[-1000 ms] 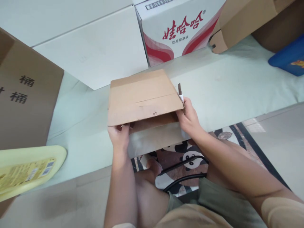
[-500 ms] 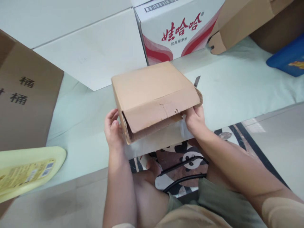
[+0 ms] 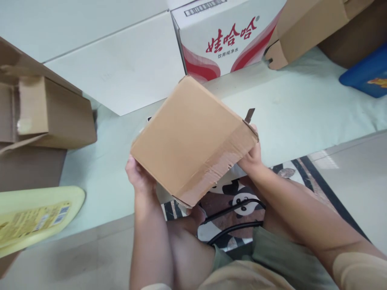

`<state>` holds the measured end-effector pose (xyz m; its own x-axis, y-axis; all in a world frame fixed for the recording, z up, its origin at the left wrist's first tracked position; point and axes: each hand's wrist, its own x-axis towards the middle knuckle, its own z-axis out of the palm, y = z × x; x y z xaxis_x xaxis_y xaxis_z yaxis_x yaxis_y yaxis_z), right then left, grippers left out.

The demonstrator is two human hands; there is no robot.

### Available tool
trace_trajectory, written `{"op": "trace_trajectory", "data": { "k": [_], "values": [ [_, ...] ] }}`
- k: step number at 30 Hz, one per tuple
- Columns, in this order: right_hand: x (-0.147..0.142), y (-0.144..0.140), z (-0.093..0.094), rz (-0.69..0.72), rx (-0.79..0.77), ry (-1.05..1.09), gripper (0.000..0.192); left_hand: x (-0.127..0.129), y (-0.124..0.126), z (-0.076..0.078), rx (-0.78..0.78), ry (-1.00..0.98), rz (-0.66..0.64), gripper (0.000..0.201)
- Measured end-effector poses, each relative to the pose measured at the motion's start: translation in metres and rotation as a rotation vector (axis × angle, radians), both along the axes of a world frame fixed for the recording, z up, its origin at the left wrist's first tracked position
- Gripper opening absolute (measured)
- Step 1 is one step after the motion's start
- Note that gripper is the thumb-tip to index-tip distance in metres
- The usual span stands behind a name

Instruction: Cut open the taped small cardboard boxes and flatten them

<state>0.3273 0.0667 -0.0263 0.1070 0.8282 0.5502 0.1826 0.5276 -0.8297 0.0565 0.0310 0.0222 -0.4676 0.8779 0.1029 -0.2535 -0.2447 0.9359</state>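
A plain brown cardboard box (image 3: 193,137) is held up between my two hands at the front of the table. It sits at an angle, one corner pointing toward my lap. A creased strip of clear tape (image 3: 220,165) runs along its lower right edge. My left hand (image 3: 139,174) grips the left side, with most of its fingers hidden under the box. On the right, my right hand (image 3: 253,152) holds the corner from below, partly covered by it. A short dark loose strip (image 3: 249,115) sticks out by that corner.
White cartons (image 3: 121,68) and a red-and-white water carton (image 3: 226,44) line the back. Open cardboard boxes stand at left (image 3: 68,108) and back right (image 3: 311,24). A yellow container (image 3: 42,213) and a blue one (image 3: 369,72) flank the pale green cloth (image 3: 102,177).
The held box has turned counterclockwise and tipped, so its taped edge faces lower right and its broad face shows more. An open cardboard box has come into sight at the left.
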Motion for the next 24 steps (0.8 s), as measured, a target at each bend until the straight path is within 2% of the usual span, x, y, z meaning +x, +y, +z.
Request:
{"op": "trace_trajectory", "data": {
  "k": [3, 7, 11, 14, 16, 20, 24],
  "values": [
    [-0.003, -0.004, 0.004, 0.040, -0.082, 0.001, 0.054, 0.001, -0.003, -0.001, -0.001, -0.016, -0.034, 0.040],
    [-0.005, -0.005, 0.006, 0.093, -0.111, 0.015, 0.044, -0.005, -0.007, -0.007, -0.122, -0.021, -0.060, 0.052],
    [-0.001, 0.000, 0.010, -0.003, -0.093, -0.010, 0.038, -0.014, -0.008, -0.017, -0.205, 0.090, -0.075, 0.057],
    [-0.001, 0.002, 0.014, -0.039, -0.070, -0.026, 0.033, -0.016, -0.007, -0.020, -0.233, 0.098, -0.090, 0.057],
    [-0.003, 0.001, 0.016, -0.042, -0.067, -0.023, 0.028, -0.013, -0.007, -0.017, -0.195, 0.076, -0.092, 0.054],
    [-0.006, -0.004, 0.018, -0.022, -0.158, -0.072, 0.030, -0.001, -0.005, -0.003, -0.010, 0.009, -0.072, 0.040],
    [-0.004, -0.007, 0.020, 0.117, -0.258, -0.060, 0.043, 0.003, -0.002, 0.009, 0.009, -0.019, 0.027, 0.031]
  ]
}}
